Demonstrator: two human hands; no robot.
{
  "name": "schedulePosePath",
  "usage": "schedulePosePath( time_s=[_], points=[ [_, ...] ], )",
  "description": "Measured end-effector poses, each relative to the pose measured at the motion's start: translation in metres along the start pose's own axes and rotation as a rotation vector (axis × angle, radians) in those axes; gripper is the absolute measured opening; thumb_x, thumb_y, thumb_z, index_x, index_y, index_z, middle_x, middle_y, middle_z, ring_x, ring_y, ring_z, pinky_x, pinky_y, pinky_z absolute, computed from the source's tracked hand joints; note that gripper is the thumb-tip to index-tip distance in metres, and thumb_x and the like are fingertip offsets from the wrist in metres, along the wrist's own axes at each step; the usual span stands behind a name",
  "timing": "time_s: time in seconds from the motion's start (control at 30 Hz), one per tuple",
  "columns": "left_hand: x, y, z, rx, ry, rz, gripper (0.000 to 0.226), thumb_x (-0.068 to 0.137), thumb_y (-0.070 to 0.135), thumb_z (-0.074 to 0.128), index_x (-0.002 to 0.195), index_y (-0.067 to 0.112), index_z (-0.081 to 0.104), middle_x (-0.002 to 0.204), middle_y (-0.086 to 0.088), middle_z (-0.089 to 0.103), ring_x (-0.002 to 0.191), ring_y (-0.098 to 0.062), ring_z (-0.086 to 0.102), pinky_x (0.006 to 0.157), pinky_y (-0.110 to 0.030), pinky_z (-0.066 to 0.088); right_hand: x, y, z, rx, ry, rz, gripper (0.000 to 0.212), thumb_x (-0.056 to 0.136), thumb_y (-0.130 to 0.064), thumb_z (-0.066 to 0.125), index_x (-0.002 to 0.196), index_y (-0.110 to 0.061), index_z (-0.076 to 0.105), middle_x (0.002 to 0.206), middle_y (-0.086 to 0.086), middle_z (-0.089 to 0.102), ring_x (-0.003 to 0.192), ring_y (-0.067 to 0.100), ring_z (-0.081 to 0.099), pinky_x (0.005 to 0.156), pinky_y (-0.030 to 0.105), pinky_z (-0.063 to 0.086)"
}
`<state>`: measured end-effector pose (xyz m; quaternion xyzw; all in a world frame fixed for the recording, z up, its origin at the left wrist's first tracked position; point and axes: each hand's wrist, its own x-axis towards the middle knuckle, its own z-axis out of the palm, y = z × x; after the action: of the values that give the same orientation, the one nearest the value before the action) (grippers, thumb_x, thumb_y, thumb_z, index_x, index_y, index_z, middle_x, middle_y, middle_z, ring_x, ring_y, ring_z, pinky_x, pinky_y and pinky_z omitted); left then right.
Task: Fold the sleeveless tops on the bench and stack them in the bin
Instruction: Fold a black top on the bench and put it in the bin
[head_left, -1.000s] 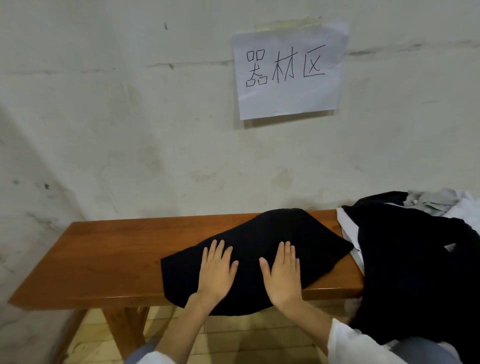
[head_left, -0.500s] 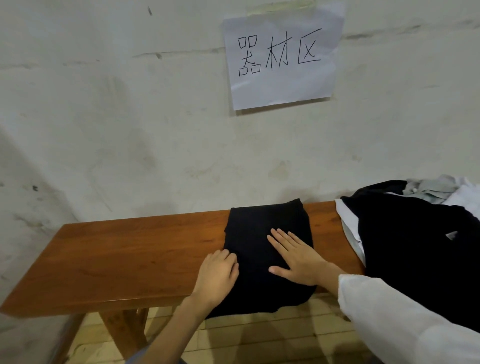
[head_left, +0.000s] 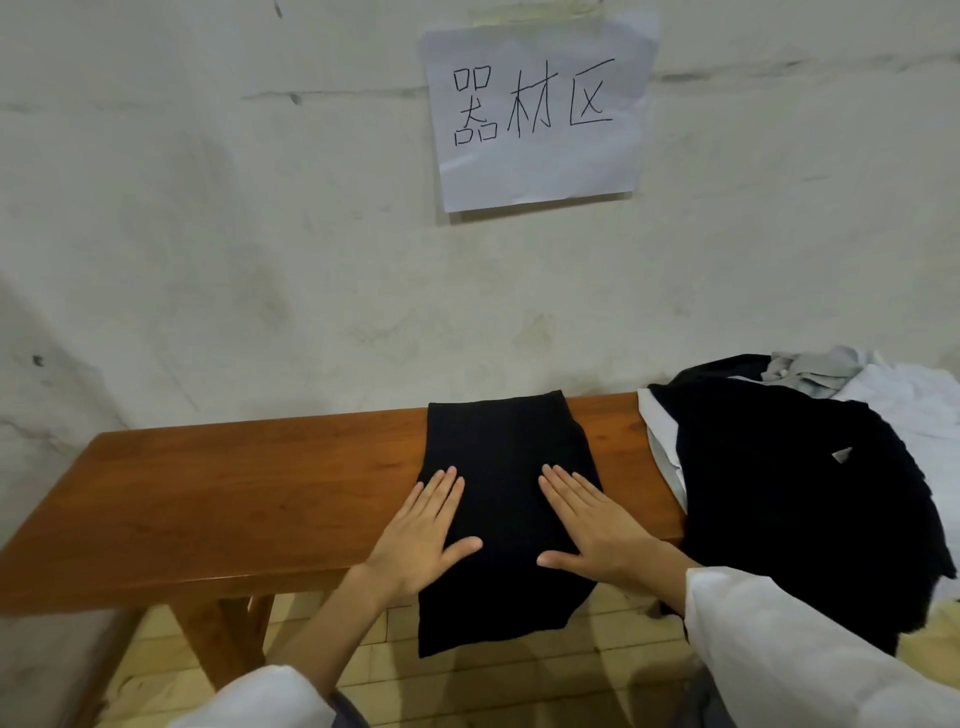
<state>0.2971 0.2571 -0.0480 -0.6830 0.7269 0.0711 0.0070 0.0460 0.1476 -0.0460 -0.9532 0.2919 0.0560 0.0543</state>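
A black sleeveless top (head_left: 501, 452), folded into a narrow strip, lies across the wooden bench (head_left: 234, 493) with its near end hanging over the front edge. My left hand (head_left: 423, 530) lies flat on its left edge, fingers straight, partly on the bench. My right hand (head_left: 592, 525) presses flat on the top's right side. A heap of unfolded tops (head_left: 789, 483), mostly black with white and grey pieces, covers the bench's right end. No bin is in view.
A plastered wall (head_left: 260, 234) stands right behind the bench, with a paper sign (head_left: 540, 109) taped to it. The bench's left half is bare wood. Below the bench is a pale tiled floor (head_left: 467, 675).
The top went from a wide spread shape to a narrow folded strip. My left hand, curled at the edge half a second ago, now lies flat; both hands press the fold.
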Motion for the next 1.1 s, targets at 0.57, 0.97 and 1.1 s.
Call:
schedulePosePath(
  time_s=[0.57,0.97,1.1],
  points=[
    [-0.016,0.032,-0.026,0.213,-0.182,-0.084,0.072,0.099,0.051,0.028,0.152,0.009,0.003,0.16,-0.01,0.0,0.147,-0.021,0.005,0.118,-0.034,0.02,-0.006,-0.014,-0.031,-0.035,-0.254,0.065,0.091,0.076,-0.07,-0.001,0.152,-0.02,0.003,0.16,0.0,-0.003,0.147,0.015,-0.001,0.118,0.03,0.008],
    [-0.008,0.006,-0.131,-0.468,-0.327,-0.074,0.011,0.089,0.009,0.062,0.085,0.018,0.066,0.09,0.002,0.067,0.084,-0.013,0.066,0.071,-0.027,0.056,0.005,-0.009,-0.12,0.288,-0.371,0.133,0.028,0.088,-0.016,0.064,0.113,-0.006,0.066,0.111,0.01,0.064,0.098,0.023,0.057,0.082,0.034,0.045],
    [0.023,-0.004,-0.176,-0.285,-0.1,-0.104,0.015,0.086,0.004,0.062,0.078,0.017,0.062,0.075,0.004,0.06,0.079,-0.018,0.06,0.068,-0.028,0.044,0.019,-0.002,-0.165,0.272,-0.094,0.209,0.018,0.089,-0.009,0.055,0.102,-0.003,0.066,0.103,0.012,0.065,0.098,0.03,0.06,0.082,0.037,0.047]
  ],
)
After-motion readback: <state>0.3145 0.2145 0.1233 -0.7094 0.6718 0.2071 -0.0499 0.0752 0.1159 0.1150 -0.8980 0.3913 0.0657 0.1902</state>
